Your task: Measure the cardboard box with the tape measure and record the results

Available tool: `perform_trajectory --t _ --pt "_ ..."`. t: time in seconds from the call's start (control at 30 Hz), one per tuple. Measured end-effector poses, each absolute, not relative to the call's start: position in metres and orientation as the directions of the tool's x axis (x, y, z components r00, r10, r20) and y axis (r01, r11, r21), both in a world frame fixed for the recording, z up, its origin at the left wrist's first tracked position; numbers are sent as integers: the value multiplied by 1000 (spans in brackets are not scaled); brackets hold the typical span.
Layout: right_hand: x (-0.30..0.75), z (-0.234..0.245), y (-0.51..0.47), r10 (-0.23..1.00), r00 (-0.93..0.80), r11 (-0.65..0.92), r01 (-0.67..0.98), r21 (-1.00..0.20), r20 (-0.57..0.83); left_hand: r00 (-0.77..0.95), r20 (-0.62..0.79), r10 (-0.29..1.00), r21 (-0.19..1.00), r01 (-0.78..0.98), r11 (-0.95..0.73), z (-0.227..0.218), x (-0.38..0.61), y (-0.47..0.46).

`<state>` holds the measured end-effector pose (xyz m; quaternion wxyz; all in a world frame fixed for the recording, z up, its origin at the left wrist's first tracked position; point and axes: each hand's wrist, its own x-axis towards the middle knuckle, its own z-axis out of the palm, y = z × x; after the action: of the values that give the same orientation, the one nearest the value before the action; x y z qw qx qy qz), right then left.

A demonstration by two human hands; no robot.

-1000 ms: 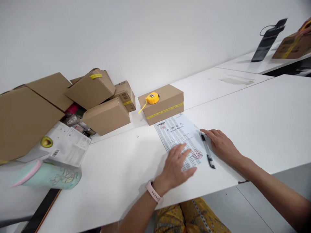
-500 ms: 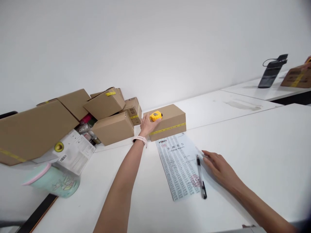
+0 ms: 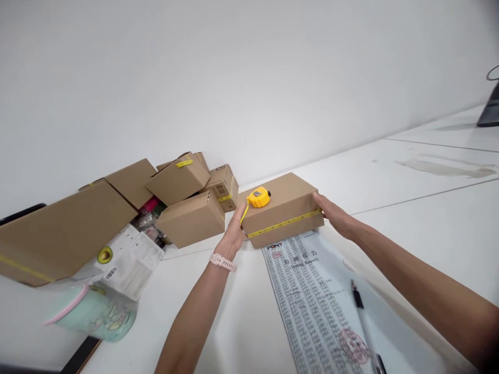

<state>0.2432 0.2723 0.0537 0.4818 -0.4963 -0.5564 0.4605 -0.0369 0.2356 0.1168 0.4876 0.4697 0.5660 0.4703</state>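
Observation:
A brown cardboard box (image 3: 278,208) with yellow tape along its front side is held between my two hands. My left hand (image 3: 234,231), a pink band on its wrist, grips the box's left end. My right hand (image 3: 335,214) grips the right end, its thumb near the top front corner. On top of the box rests a yellow tape measure (image 3: 259,197); a strip of its blade hangs down the left end beside my left fingers. In front of the box lies a printed report sheet (image 3: 307,291), with a black-capped pen (image 3: 362,317) on it.
Several cardboard boxes (image 3: 191,218) are piled at the left against the wall. A white package with an avocado picture (image 3: 132,265) and a mint cup with a pink rim (image 3: 103,311) stand at the left edge. Part of a dark bottle (image 3: 490,106) shows far right.
My left hand has let go of the tape measure and taken the box's left end. My right hand has moved from beside the pen to the box's right end. The view has shifted left.

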Motion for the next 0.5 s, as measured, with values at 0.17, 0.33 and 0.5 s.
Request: perform_trajectory --t 0.17,0.33,0.5 --pt "264 52 203 990 -88 119 135 -984 108 -4 -123 992 992 22 123 116 -30 162" --pt "267 37 148 990 -71 128 137 -982 119 14 -103 995 993 59 102 97 -27 109" --pt "257 11 122 980 57 176 223 -959 193 -109 41 993 953 302 -7 104 -32 108"
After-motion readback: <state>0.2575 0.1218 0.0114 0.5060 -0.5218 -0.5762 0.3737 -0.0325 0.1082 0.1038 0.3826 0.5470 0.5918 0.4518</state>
